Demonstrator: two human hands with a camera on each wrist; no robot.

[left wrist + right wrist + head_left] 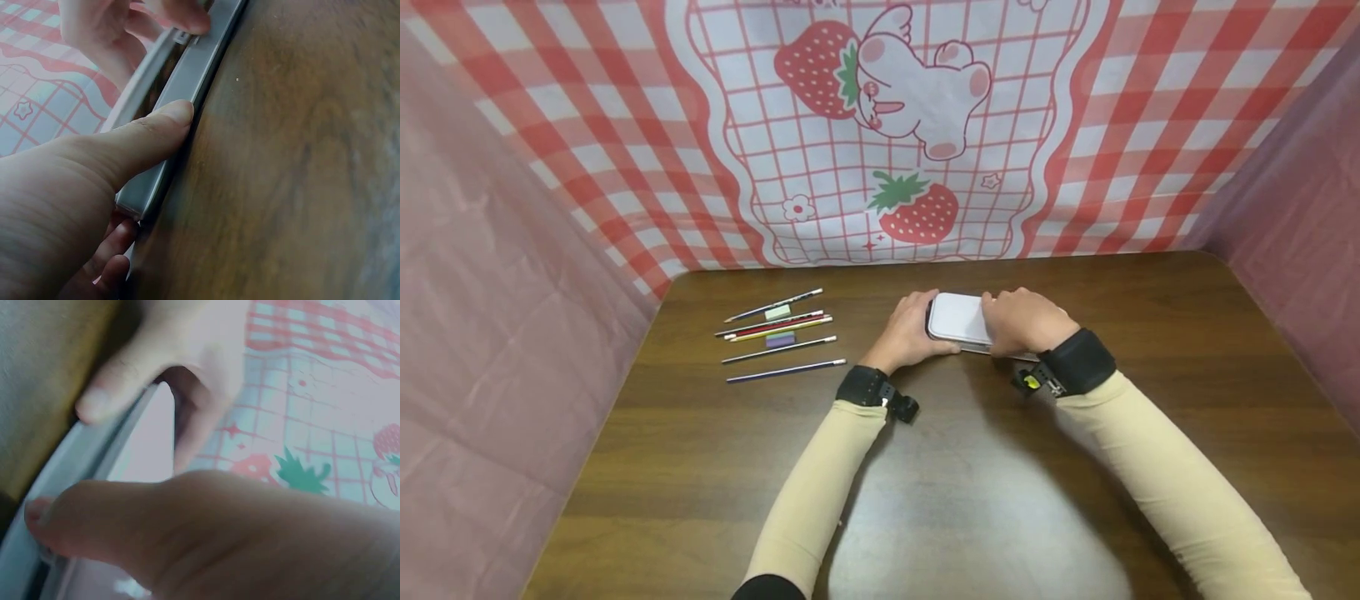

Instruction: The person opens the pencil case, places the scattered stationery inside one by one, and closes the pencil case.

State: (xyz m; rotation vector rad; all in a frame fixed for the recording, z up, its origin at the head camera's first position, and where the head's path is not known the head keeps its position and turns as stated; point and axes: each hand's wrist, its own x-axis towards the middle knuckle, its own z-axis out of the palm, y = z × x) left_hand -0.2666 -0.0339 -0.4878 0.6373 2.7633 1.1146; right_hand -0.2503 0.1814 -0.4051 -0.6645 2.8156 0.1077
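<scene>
The wooden table (700,467) spreads beneath and in front of the fingers, with a checked cloth (917,108) beyond them. The metal box (957,318) lies on the table between the two hands. Its pale lid (147,444) sits under the right palm and seems slightly parted from the base along the thumb side. The right hand (1026,321) grips across the box, thumb bent over the front edge; its far fingertips are hidden. The left hand (906,329) clasps the opposite end, thumb along the front wall, fingers curled behind. Well left of the left fingers lie pencils (786,372) and two small erasers (780,340). A tiny catch (181,37) shows just beside the right fingertip. The step in hand appears to be working the lid; the next move calls for a steady left grip and even right-thumb pressure at the seam.
</scene>
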